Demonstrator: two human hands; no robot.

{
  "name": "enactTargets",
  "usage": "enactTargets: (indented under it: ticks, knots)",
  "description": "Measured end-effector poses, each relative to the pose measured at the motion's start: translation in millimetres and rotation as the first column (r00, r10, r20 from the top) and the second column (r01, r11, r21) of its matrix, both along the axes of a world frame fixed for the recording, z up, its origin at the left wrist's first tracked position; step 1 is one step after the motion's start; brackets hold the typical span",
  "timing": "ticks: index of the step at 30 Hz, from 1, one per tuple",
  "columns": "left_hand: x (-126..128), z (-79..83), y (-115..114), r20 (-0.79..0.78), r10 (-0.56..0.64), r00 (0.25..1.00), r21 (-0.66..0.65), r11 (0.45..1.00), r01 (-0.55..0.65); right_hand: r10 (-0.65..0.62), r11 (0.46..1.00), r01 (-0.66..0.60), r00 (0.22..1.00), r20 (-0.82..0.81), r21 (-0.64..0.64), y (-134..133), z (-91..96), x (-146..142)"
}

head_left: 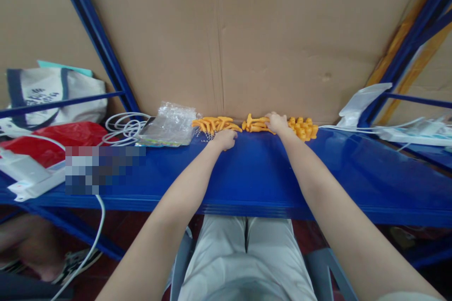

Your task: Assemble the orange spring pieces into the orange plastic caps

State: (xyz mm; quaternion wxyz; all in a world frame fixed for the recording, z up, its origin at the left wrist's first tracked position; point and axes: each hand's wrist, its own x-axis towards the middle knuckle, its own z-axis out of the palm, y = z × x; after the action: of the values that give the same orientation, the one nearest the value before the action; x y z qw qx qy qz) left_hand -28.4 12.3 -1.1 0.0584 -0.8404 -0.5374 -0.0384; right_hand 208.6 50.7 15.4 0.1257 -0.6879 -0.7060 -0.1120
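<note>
My left hand (226, 140) is at the front right of a pile of orange plastic pieces (213, 124), its fingers curled in. Whatever it may hold is hidden. Thin, silvery metal parts (205, 135) show at the front of that pile. In the middle lies a second group of long orange plastic pieces (254, 123), at whose right end are the fingers of my right hand (277, 122). These fingers look closed on an orange piece, though the hand partly covers it. Directly right of my right hand sit several knobby orange parts (302, 128), packed close together.
Cardboard (282, 47) walls the back of the blue shelf (254, 174). To the left are clear plastic bags (173, 124), coiled white cable (125, 127), a red bag (70, 138) and a white power strip (38, 181). Blue posts (95, 33) flank the space. A person's leg (31, 240) shows lower left.
</note>
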Motion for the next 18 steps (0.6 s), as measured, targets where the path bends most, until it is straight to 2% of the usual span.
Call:
enactTargets:
  ticks: [5,11,15,18]
  knots:
    - [-0.3,-0.4,1.4,0.001,-0.023,1.0,0.002,1.0,0.023,0.037,0.999,-0.034,0.985,0.168,-0.021,-6.2,-5.2,-9.3]
    - [-1.8,-1.4,4.8,-0.019,-0.066,0.998,0.019,0.998,0.066,0.038,0.998,-0.027,0.985,0.167,-0.063,-5.1,-6.4,-18.7]
    - [-1.5,0.1,3.4,-0.041,-0.067,0.997,0.011,0.998,0.067,0.116,0.987,-0.087,0.966,0.232,-0.132,1.0,-0.8,-13.0]
    - [-0.6,0.7,2.4,-0.032,-0.061,0.998,-0.002,0.998,0.061,0.16,0.985,-0.141,0.959,0.234,-0.096,5.0,8.9,-1.6]
